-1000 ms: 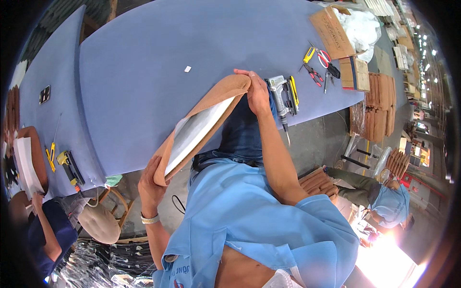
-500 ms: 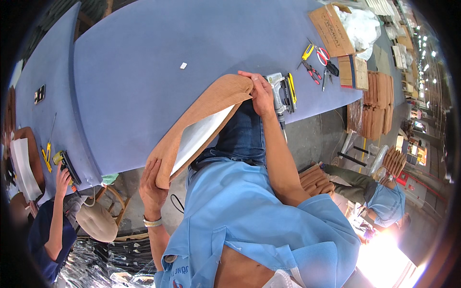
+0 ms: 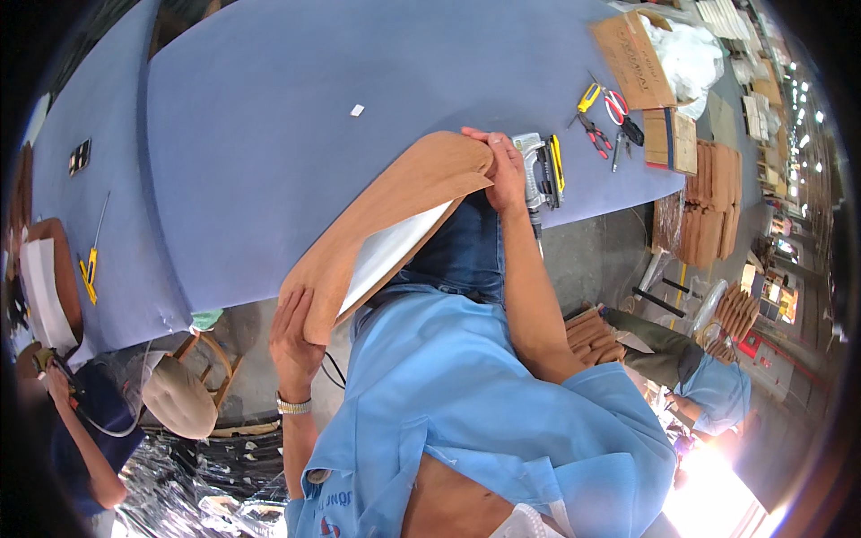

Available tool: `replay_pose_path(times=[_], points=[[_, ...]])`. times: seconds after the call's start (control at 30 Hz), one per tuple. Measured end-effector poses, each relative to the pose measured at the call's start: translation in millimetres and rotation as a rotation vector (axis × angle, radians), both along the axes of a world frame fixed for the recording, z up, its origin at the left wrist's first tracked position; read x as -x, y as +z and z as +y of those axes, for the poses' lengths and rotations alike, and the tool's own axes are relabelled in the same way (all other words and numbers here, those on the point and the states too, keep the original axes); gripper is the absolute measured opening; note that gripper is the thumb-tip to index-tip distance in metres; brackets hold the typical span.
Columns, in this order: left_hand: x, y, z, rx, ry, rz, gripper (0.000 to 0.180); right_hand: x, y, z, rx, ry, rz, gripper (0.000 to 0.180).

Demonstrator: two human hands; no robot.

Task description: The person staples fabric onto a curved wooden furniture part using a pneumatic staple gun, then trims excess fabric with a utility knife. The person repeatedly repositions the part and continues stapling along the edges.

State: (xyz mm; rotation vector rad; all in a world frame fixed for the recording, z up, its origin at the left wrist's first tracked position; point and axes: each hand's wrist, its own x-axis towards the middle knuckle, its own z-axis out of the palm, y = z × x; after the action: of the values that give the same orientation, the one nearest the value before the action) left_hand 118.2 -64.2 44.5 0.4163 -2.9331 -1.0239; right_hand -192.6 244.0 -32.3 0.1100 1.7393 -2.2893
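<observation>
A long, curved panel covered in brown fabric (image 3: 386, 211) leans over the near edge of the table, with a white inner face (image 3: 395, 255) showing under its lower fabric edge. My left hand (image 3: 300, 341) grips the near left end, fingers on top of the fabric. At the far right end, my right hand (image 3: 507, 175) is closed around the panel's rounded corner. Just right of that hand, a silver-grey staple gun (image 3: 529, 161) with a yellow strip lies on the table, apart from it.
Screwdriver (image 3: 588, 97), red-handled scissors (image 3: 616, 108) and pliers (image 3: 594, 133) lie on the blue table (image 3: 269, 117). Behind them stands a cardboard box (image 3: 632, 58). Brown stacked pieces (image 3: 713, 202) are at right. A co-worker's hand (image 3: 56, 386) holds a tool at left.
The panel has turned slightly in my hands, and its white face shows a narrower strip. The co-worker at left has drawn their staple gun away from the table edge toward themselves.
</observation>
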Motion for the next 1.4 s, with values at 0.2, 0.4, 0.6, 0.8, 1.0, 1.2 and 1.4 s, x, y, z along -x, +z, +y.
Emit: replay_pose_path(times=[0.2, 0.4, 0.6, 0.8, 1.0, 1.2, 1.4], points=[[-6, -6, 1, 0.019, 0.004, 0.011, 0.055, 0, 3, 2, -0.018, -0.042, -0.055, 0.032], [-20, -13, 9, 0.08, 0.01, -0.037, 0.06, -1, -3, 10, -0.013, -0.022, -0.012, 0.033], [-30, -14, 19, 0.082, 0.015, -0.059, 0.072, 2, 7, 13, -0.046, 0.043, -0.047, 0.036], [-54, -23, 9, -0.163, 0.002, -0.234, 0.096, 54, 15, 19, -0.111, 0.353, -0.356, 0.051], [-67, -26, -50, -1.206, 0.32, -0.373, 0.093, 84, 2, -2, -0.494, 0.589, -0.306, 0.059], [-35, -93, -38, -1.39, 0.741, -0.432, 0.086, 94, 3, -29, -0.971, 0.919, 0.089, 0.056], [-9, -47, -42, -1.087, 0.727, 0.093, 0.084, 46, 60, -21, -0.233, 0.467, -0.152, 0.058]])
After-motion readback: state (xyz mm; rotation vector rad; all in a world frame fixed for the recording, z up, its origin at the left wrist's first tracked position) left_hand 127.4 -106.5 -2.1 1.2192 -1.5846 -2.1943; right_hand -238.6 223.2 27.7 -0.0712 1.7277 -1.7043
